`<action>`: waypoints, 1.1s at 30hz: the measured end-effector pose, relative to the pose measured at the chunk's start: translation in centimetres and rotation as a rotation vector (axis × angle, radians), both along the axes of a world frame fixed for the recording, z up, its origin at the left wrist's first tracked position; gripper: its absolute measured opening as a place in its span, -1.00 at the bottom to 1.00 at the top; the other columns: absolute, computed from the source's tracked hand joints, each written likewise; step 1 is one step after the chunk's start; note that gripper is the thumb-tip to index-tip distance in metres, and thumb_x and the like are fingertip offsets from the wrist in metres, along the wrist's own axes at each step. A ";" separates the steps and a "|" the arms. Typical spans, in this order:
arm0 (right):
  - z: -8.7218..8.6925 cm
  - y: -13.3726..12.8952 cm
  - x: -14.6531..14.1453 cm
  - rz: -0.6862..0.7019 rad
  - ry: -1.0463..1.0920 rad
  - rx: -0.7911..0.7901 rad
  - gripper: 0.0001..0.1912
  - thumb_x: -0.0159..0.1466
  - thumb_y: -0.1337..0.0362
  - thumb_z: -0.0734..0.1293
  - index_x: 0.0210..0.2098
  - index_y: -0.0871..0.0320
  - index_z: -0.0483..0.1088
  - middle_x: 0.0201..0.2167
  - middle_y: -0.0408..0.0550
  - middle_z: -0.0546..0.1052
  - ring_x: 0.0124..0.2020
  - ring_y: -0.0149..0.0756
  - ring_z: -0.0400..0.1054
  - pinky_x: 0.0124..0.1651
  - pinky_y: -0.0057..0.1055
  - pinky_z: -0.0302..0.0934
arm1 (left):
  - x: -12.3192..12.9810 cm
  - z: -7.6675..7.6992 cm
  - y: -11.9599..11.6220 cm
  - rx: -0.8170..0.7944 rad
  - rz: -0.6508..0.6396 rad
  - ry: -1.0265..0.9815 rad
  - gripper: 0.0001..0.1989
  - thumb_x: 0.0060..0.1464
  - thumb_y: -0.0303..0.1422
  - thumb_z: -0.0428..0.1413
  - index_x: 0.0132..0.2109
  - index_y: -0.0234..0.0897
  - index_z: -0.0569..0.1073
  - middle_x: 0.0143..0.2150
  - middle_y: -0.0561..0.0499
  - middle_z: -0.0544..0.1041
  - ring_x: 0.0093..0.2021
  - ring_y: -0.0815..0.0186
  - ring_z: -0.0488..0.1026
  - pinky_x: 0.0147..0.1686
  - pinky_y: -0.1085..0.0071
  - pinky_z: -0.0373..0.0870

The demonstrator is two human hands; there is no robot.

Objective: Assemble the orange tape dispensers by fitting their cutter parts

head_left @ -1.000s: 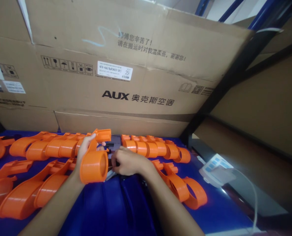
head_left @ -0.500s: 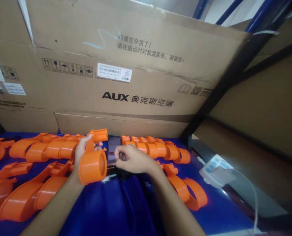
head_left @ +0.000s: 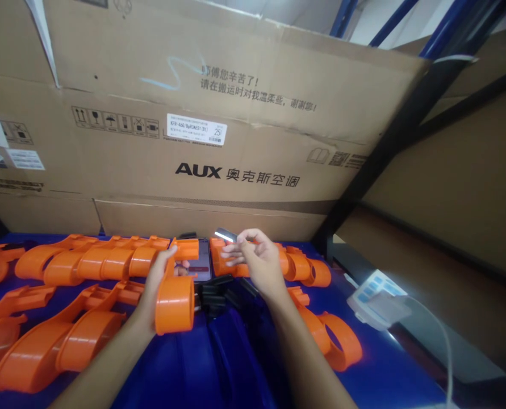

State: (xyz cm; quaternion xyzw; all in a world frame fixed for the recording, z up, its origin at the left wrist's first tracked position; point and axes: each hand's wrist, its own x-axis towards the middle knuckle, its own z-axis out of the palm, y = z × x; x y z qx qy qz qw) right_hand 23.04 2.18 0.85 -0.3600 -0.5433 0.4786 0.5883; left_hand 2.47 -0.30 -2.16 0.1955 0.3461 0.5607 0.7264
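Observation:
My left hand point(head_left: 161, 275) is closed around the handle of an orange plastic part point(head_left: 175, 304), whose round ring hangs below and whose hollow end points right. Between the fingertips of my right hand point(head_left: 256, 255) is a small black piece point(head_left: 226, 234) with a light toothed-looking edge, raised above the blue surface. Several black pieces point(head_left: 214, 295) lie in a pile between my two forearms. A phone point(head_left: 203, 258) lies behind them, partly hidden by the orange part.
More orange parts point(head_left: 35, 343) stand in rows on the blue surface point(head_left: 389, 363) at left and right. A large cardboard box point(head_left: 129, 159) closes off the back. A white device point(head_left: 376, 298) with a cable sits at the right, near a dark rack post point(head_left: 363, 165).
My right hand has risen from the black pile, lifting a black piece into view. My left hand has moved slightly right and down with the orange part.

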 end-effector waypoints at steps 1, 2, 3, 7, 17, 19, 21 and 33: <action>0.1 -0.1 0.1 0.014 0.013 -0.018 -0.56 0.21 -0.08 0.50 -0.21 0.05 0.29 -0.48 -0.15 0.63 -0.51 -0.26 0.57 -0.41 -0.37 0.48 | 0.2 -0.2 0.0 -0.006 -0.012 0.015 -0.66 0.00 -0.07 0.28 -0.39 -0.26 0.45 -0.65 0.09 0.43 -0.71 0.33 0.38 -0.64 0.43 0.31; 0.1 -0.3 0.1 0.030 0.014 -0.038 -0.56 0.21 -0.08 0.50 -0.20 0.05 0.30 -0.49 -0.15 0.63 -0.55 -0.26 0.56 -0.44 -0.39 0.47 | 0.4 -0.3 0.0 -0.010 -0.021 0.031 -0.66 -0.01 -0.07 0.28 -0.39 -0.25 0.45 -0.66 0.09 0.42 -0.71 0.33 0.37 -0.64 0.44 0.29; 0.1 -0.4 0.1 0.042 0.012 -0.054 -0.56 0.21 -0.07 0.50 -0.19 0.05 0.30 -0.51 -0.16 0.63 -0.60 -0.28 0.53 -0.50 -0.42 0.44 | 0.6 -0.5 0.1 -0.011 -0.026 0.046 -0.66 -0.01 -0.07 0.29 -0.39 -0.25 0.45 -0.66 0.09 0.41 -0.70 0.34 0.37 -0.65 0.45 0.28; -0.2 -0.5 -0.1 0.025 0.042 -0.059 -0.60 0.22 -0.02 0.51 -0.19 0.07 0.33 -0.46 -0.12 0.66 -0.61 -0.30 0.53 -0.54 -0.45 0.42 | 1.0 -0.8 -0.1 0.018 -0.001 0.091 -0.65 -0.03 -0.06 0.29 -0.37 -0.26 0.48 -0.66 0.09 0.41 -0.67 0.33 0.38 -0.64 0.46 0.26; -0.8 -0.3 -0.7 -0.041 0.045 0.036 -0.68 0.23 0.03 0.51 -0.30 0.10 0.42 -0.42 -0.09 0.64 -0.40 -0.25 0.59 -0.37 -0.37 0.50 | 1.1 -0.9 -0.3 0.056 0.004 0.154 -0.63 -0.04 -0.04 0.30 -0.39 -0.28 0.48 -0.65 0.10 0.40 -0.68 0.36 0.34 -0.63 0.46 0.25; -0.9 -0.1 -0.6 -0.089 0.029 0.059 -0.69 0.21 0.05 0.53 -0.27 0.10 0.43 -0.46 -0.13 0.63 -0.45 -0.31 0.55 -0.34 -0.39 0.49 | 1.3 -1.1 -0.4 0.081 0.009 0.181 -0.62 -0.04 -0.03 0.30 -0.41 -0.28 0.48 -0.65 0.09 0.40 -0.68 0.37 0.32 -0.64 0.47 0.24; -1.2 0.1 -0.5 -0.131 0.042 0.071 -0.64 0.18 0.09 0.55 -0.15 0.07 0.42 -0.47 -0.19 0.62 -0.44 -0.32 0.53 -0.30 -0.38 0.48 | 1.5 -1.3 -0.6 0.113 0.009 0.215 -0.61 -0.02 -0.02 0.30 -0.41 -0.29 0.48 -0.65 0.08 0.39 -0.69 0.40 0.29 -0.65 0.48 0.22; -2.2 -0.1 0.3 -0.118 -0.082 0.071 -0.71 0.24 0.07 0.49 -0.14 0.10 0.52 -0.39 -0.12 0.58 -0.37 -0.30 0.47 -0.36 -0.42 0.40 | 2.0 -0.8 -0.5 0.279 0.146 0.297 -0.56 0.00 -0.08 0.36 -0.08 -0.25 0.50 -0.40 -0.02 0.62 -0.62 0.43 0.38 -0.62 0.54 0.25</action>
